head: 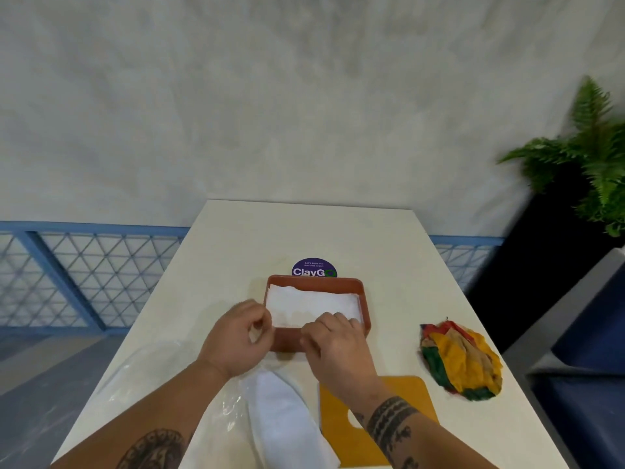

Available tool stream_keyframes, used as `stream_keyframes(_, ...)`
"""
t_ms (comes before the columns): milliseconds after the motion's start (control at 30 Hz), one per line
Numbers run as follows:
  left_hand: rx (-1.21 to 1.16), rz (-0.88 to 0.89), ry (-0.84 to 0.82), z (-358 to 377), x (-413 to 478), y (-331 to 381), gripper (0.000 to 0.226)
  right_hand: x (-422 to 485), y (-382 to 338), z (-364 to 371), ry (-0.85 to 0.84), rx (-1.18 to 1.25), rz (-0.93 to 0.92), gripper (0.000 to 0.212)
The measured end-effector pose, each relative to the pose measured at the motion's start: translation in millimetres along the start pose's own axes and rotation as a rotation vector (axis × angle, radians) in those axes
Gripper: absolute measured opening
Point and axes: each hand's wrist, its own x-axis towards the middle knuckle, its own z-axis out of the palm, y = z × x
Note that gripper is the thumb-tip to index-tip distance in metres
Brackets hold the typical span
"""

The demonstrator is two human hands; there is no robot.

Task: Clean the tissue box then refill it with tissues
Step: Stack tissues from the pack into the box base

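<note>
The tissue box (314,283), a reddish-brown open tray, sits mid-surface (236,252) with its lid off and a layer of white tissues (311,302) lying flat inside. Just behind it, a round purple sticker (313,268) is partly hidden by the far wall.

The right hand (338,350) reaches over the near rim. Its fingers are laid nearly flat on the tissues at the near right corner, the grip apart and pressing down rather than closing on anything. The left hand (236,336) is at the near left corner with its fingers curled and the thumb drawn toward them. Something white shows in the curl, possibly a tissue edge, but whether this grip is clamped on anything cannot be told.

Below the right forearm lies the yellow lid (334,438), flat, its cut-out slot showing. Beside it, toward the person, a stack of spare tissues (284,411) rests in a clear plastic bag (230,411). A crumpled multicoloured cloth (460,360) lies well to the right, apart from the box.
</note>
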Motion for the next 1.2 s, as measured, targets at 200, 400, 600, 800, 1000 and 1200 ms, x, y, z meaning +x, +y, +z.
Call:
stream_keyframes(200, 0.281, 0.009, -0.503, 0, -27, -13, 0.026, -40, -26, 20, -0.339, 0.038, 0.176, 0.042)
stream_keyframes(400, 0.562, 0.096, -0.613, 14, -35, -13, 0.060, -53, -40, 32, -0.454, -0.067, 0.296, 0.041)
stream_keyframes(600, 0.469, 0.083, -0.575, 18, -39, -9, 0.027, -50, -48, 31, -0.464, -0.013, 0.429, 0.027)
stream_keyframes(800, -0.077, -0.228, -0.351, -7, -21, 12, 0.012, -27, -32, -17, -0.406, 0.486, 0.594, 0.022)
stream_keyframes(1000, -0.258, -0.310, -0.150, -32, 8, 32, 0.009, 4, -14, -61, -0.344, 0.573, 0.576, 0.016)
stream_keyframes(1200, -0.264, -0.331, -0.004, -26, 26, 35, 0.013, 39, 2, -64, -0.189, 0.500, 0.611, 0.015)
